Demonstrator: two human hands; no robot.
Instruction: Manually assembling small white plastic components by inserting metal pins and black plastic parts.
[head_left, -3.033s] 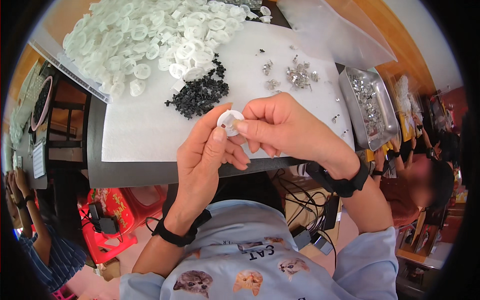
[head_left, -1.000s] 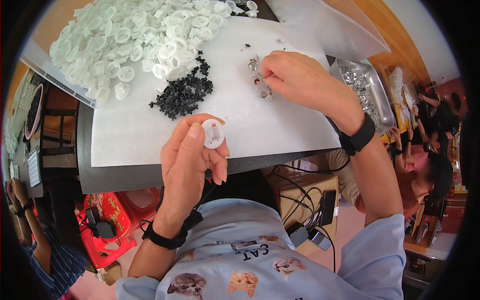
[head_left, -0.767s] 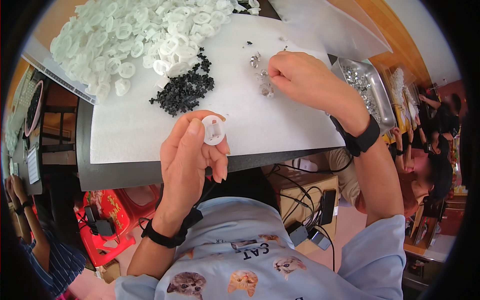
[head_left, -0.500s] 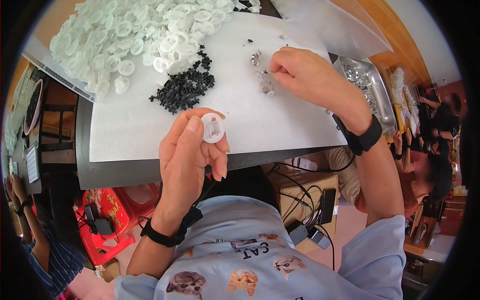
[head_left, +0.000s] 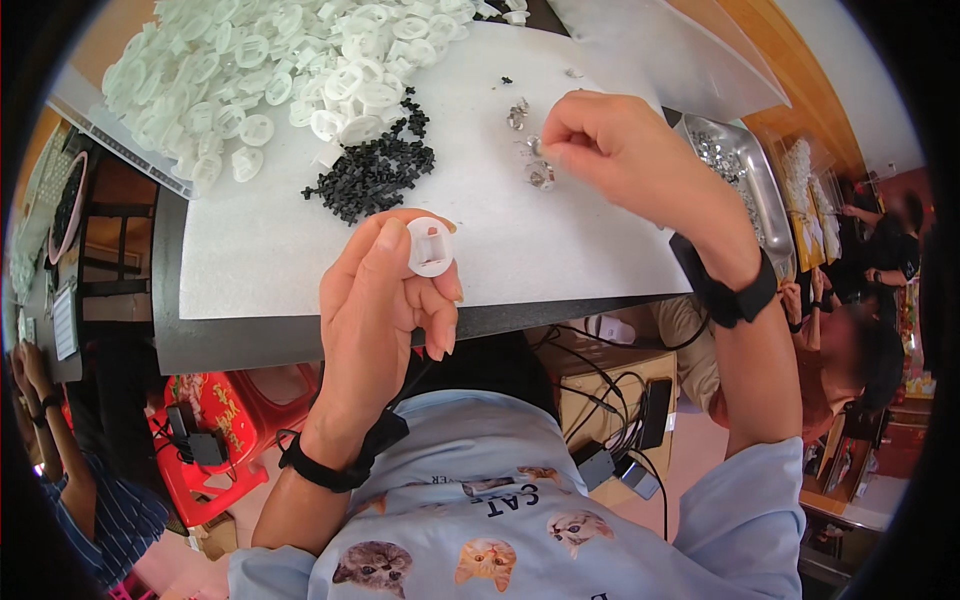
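Observation:
Near the front edge of the white sheet (head_left: 300,275), my left hand (head_left: 372,300) pinches a white round plastic part (head_left: 431,248) between thumb and fingers. The part's face has a rectangular opening and is turned up toward me. My right hand (head_left: 625,150) is closed in a pinch over the sheet, beside small shiny metal pieces (head_left: 540,176). Whatever its fingertips hold is too small or too hidden to make out. More metal pieces (head_left: 517,114) lie just beyond. A heap of small black cross-shaped parts (head_left: 372,178) rests beyond my left hand.
A large pile of white plastic parts (head_left: 260,60) spreads over the far left. On the right stands a metal tray (head_left: 772,215) of small metal pieces. A red stool (head_left: 215,490) and a box with cables (head_left: 600,400) are below the table. Other people sit on both sides.
My right hand has shifted slightly, its fingertips still near the metal pieces. The left hand has raised the white part a little and tilted it slightly.

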